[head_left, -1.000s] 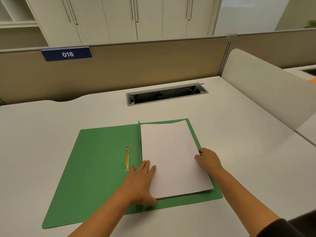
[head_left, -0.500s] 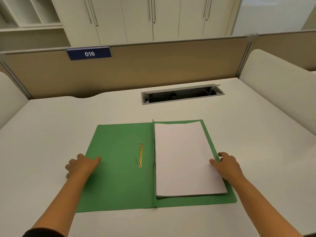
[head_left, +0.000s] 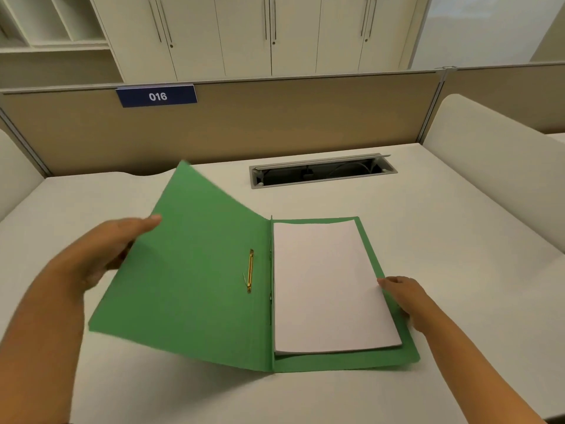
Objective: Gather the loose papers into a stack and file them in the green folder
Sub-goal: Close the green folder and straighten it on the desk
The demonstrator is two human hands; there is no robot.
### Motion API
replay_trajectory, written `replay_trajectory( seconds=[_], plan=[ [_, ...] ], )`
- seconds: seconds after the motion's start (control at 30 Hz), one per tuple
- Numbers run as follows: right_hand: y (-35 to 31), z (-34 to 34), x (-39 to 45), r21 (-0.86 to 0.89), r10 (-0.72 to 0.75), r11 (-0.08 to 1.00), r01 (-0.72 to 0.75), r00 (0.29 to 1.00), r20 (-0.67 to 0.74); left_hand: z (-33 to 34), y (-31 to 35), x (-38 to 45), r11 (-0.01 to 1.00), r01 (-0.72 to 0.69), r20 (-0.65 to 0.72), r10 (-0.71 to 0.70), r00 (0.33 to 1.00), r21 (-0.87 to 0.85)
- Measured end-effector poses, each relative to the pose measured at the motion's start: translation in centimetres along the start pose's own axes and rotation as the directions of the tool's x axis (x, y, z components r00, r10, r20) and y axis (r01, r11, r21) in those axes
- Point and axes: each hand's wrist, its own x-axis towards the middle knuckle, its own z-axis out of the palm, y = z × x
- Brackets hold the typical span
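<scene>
My left hand fingers grasp green folder cover, raised at frame left; paper stack lies rightward, long axis vertical. Right hand fingers released, resting on stack edge.

The left hand, which a second ago lay flat at the near left corner of the white paper stack and half a second ago rested at the outer edge of the flat green cardboard folder, now grips that left cover at its 9 o'clock edge. The cover has risen off the white tabletop and tilts up, its far corner pointing toward 11 o'clock. The brass fastener strip has risen with it.
</scene>
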Motion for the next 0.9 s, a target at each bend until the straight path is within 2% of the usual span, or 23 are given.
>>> replay_trajectory(
  seconds=[0.03,0.1,0.2,0.27,0.37,0.4,0.47,0.53,0.6,0.67,0.77,0.83,0.9],
  plan=[
    [-0.1,-0.2,-0.1,0.062,0.036,0.997,-0.037,0.999,0.025,0.4,1.4,-1.1,0.997,-0.067,0.111,0.071,0.991,-0.038],
    [-0.1,-0.8,-0.2,0.197,0.089,0.975,-0.102,0.993,0.071,2.4,2.8,-2.2,0.979,-0.154,0.311,0.188,0.932,-0.132],
    [0.1,-1.4,0.1,0.371,0.113,0.912,-0.173,0.977,0.179,7.7,2.2,-1.6,0.971,-0.192,0.465,0.235,0.853,-0.14],
    [0.4,-1.9,0.4,0.455,0.114,0.858,-0.239,0.952,0.283,12.0,1.0,-1.5,0.976,-0.216,0.527,0.193,0.828,-0.019],
    [0.9,-2.7,0.7,0.565,0.037,0.779,-0.271,0.92,0.39,17.8,-1.7,-1.2,0.944,-0.256,0.53,0.111,0.84,0.209],
    [1.0,-3.0,0.9,0.599,0.019,0.748,-0.287,0.911,0.413,19.2,-2.7,-1.0,0.889,-0.305,0.529,0.086,0.844,0.342],
    [1.6,-3.6,1.3,0.637,0.011,0.701,-0.319,0.899,0.438,21.1,-4.7,-0.5,0.71,-0.374,0.516,0.018,0.857,0.597],
    [1.8,-3.7,0.8,0.627,0.011,0.685,-0.37,0.866,0.5,22.0,-6.3,0.0,0.571,-0.382,0.496,-0.051,0.867,0.727],
    [2.1,-3.6,0.4,0.617,-0.018,0.697,-0.366,0.851,0.525,22.5,-7.5,0.2,0.495,-0.388,0.481,-0.07,0.874,0.777],
    [2.3,-3.4,0.6,0.538,-0.007,0.779,-0.321,0.854,0.52,22.8,-8.4,0.0,0.437,-0.413,0.476,-0.039,0.879,0.799],
    [2.7,-3.3,0.8,0.31,0.064,0.921,-0.234,0.879,0.472,22.8,-8.9,-0.1,0.394,-0.43,0.466,0.005,0.885,0.812],
    [2.7,-3.1,0.8,0.227,0.057,0.96,-0.167,0.903,0.425,22.5,-9.0,0.1,0.434,-0.432,0.469,0.024,0.883,0.791],
    [2.5,-3.1,0.6,0.253,0.01,0.959,-0.127,0.908,0.419,22.1,-8.9,0.5,0.592,-0.404,0.445,0.085,0.891,0.697]
  ],
)
